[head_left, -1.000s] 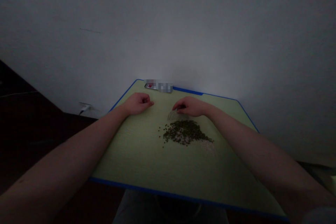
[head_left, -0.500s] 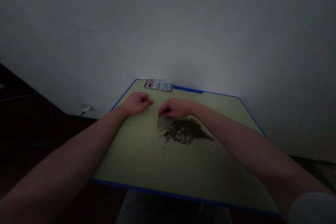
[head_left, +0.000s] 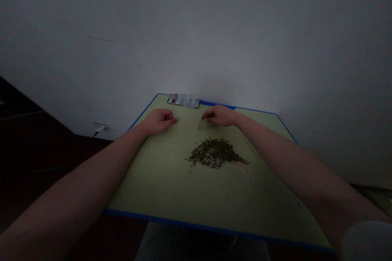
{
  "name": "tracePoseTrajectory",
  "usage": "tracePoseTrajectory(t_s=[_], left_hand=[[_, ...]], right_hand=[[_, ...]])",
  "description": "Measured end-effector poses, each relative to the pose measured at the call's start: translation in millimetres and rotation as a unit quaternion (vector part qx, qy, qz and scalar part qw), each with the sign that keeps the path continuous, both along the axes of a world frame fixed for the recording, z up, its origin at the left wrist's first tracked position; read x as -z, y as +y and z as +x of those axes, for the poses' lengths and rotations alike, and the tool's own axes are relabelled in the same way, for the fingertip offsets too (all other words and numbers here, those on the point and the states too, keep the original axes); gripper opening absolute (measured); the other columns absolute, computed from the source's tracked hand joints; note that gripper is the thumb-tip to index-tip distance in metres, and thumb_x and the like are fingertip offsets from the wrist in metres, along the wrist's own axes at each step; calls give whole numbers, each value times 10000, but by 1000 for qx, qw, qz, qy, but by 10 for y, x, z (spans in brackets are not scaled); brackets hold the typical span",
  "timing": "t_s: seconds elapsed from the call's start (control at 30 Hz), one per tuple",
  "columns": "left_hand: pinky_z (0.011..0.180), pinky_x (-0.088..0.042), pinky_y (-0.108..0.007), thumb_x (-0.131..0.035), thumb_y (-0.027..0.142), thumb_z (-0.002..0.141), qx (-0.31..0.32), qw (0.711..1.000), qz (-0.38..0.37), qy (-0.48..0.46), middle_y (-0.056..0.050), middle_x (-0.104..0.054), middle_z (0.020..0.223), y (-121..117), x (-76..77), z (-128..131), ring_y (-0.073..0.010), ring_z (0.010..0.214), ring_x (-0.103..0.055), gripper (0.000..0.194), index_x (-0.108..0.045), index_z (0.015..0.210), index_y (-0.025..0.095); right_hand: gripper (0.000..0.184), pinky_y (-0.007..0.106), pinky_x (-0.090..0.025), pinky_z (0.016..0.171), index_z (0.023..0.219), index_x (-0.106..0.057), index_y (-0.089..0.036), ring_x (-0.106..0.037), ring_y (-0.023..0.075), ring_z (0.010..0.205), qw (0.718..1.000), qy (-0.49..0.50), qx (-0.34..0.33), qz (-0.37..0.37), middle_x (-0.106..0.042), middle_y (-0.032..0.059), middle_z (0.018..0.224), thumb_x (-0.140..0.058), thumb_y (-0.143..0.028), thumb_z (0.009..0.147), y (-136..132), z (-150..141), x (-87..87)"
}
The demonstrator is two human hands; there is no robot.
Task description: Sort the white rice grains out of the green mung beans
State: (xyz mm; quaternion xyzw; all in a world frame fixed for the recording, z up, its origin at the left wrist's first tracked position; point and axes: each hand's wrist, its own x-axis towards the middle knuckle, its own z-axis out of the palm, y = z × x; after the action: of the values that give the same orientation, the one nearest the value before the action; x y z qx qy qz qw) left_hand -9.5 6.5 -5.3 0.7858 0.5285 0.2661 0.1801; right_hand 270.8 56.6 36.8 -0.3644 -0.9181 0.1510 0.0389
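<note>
Counter (head_left: 159,187) adjoins wall (head_left: 196,32). Right fingers (head_left: 208,111), gripping clear container (head_left: 202,124), have moved off dark pellets (head_left: 216,151); left fingers (head_left: 167,114) curled closed.

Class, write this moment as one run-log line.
left hand: curled on table, nothing visible held | right hand: holding clear object | dark grains: heaped nearer the wearer

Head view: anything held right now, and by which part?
Right hand holds a clear, see-through object, fingers at its upper edge; exact grip too dark to tell. Left hand: none visible.
</note>
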Motion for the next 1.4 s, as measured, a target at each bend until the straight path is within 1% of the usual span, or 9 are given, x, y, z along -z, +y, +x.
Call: tracePoseTrajectory(t_s=[0.27,0.43,0.57,0.73,0.9,1.0,1.17,1.27,1.4], left_hand=[[519,-284,-239,-532,456,751,-8,1000,-2,12,26,-456,533,0,-30,28,-90,525,-396,340,-484,585,163],[508,-268,-242,-530,471,750,1,1000,-1,8,32,-433,519,11,-15,9,-89,514,-380,356,-471,576,166],[509,-270,-240,-529,465,750,0,1000,-5,-1,29,-441,524,16,9,0,-87,516,-377,351,-478,578,164],[507,-267,-239,-531,474,746,-5,1000,3,3,30,-441,519,1,-10,21,-87,515,-370,359,-485,577,161],[506,-276,-238,-533,463,743,-8,1000,-4,5,30,-447,514,-18,-45,49,-89,512,-382,352,-487,568,161],[502,-274,-238,-534,460,742,-8,1000,-4,2,34,-438,508,-21,-44,44,-89,505,-378,348,-486,567,164],[499,-266,-236,-536,463,740,-3,1000,2,5,35,-438,510,-3,-22,19,-89,503,-382,346,-488,571,165],[503,-268,-237,-534,466,744,-4,1000,-2,9,33,-446,517,4,-19,14,-90,506,-388,346,-489,579,165],[506,-270,-236,-540,463,741,-1,1000,3,7,30,-452,524,3,-22,20,-89,512,-392,344,-487,578,164]], right_hand=[[272,233,-411,709,1032,-696,-211,-606,150,801,996,-9,-77,-52,-710,27,927,-559,-192,798,-415,36,-76],[259,240,-399,647,1022,-690,-176,-577,149,731,998,15,-59,-22,-697,41,859,-553,-194,803,-372,-39,-144],[267,247,-395,663,1030,-685,-169,-574,154,750,998,20,-54,-8,-696,54,890,-555,-178,797,-261,-232,-103],[265,232,-393,677,1023,-690,-203,-575,142,754,996,-1,-87,-17,-698,27,875,-568,-174,789,-338,-408,-46],[263,232,-405,681,1028,-688,-191,-583,140,752,990,2,-132,-53,-696,31,884,-562,-181,797,-469,-317,-97],[256,233,-412,702,1025,-683,-170,-588,146,795,993,34,-104,-45,-693,44,924,-558,-174,802,-402,-177,-149],[261,249,-410,690,1037,-678,-160,-596,157,772,999,29,28,21,-694,61,885,-545,-177,813,-259,101,-107],[266,260,-413,712,1044,-679,-178,-600,166,800,999,9,32,40,-698,61,924,-540,-189,817,-338,208,-50],[267,260,-421,752,1044,-679,-191,-602,162,836,1000,21,1,11,-698,52,953,-530,-193,822,-526,277,-51]])
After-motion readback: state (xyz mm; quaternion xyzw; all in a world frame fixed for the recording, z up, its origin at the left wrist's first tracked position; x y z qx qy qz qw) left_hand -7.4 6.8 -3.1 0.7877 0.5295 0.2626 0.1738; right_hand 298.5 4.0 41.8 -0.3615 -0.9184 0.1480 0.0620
